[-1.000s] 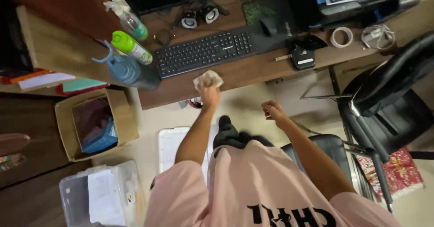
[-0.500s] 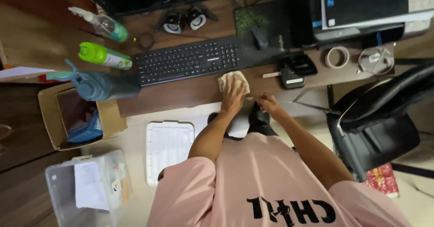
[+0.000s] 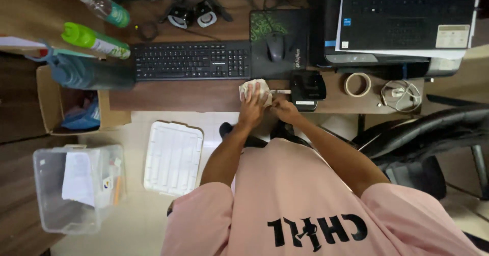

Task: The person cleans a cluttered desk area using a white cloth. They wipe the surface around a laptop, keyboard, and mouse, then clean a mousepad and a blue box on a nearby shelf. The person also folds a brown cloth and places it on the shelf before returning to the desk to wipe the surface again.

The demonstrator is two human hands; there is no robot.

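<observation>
Left hand (image 3: 253,103) pressing flat on a cloth (image 3: 254,90) lying at the desk (image 3: 173,95) front edge below the keyboard (image 3: 192,60), right hand (image 3: 285,109) resting just beside it near a black device (image 3: 307,88), its grip impossible to tell

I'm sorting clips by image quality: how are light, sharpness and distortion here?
Head view: dim, warm indoor light; the keyboard and cloth under the left hand read fairly sharp; wide-angle lens bends the desk edge; the laptop and far corners fall into shadow.
</observation>
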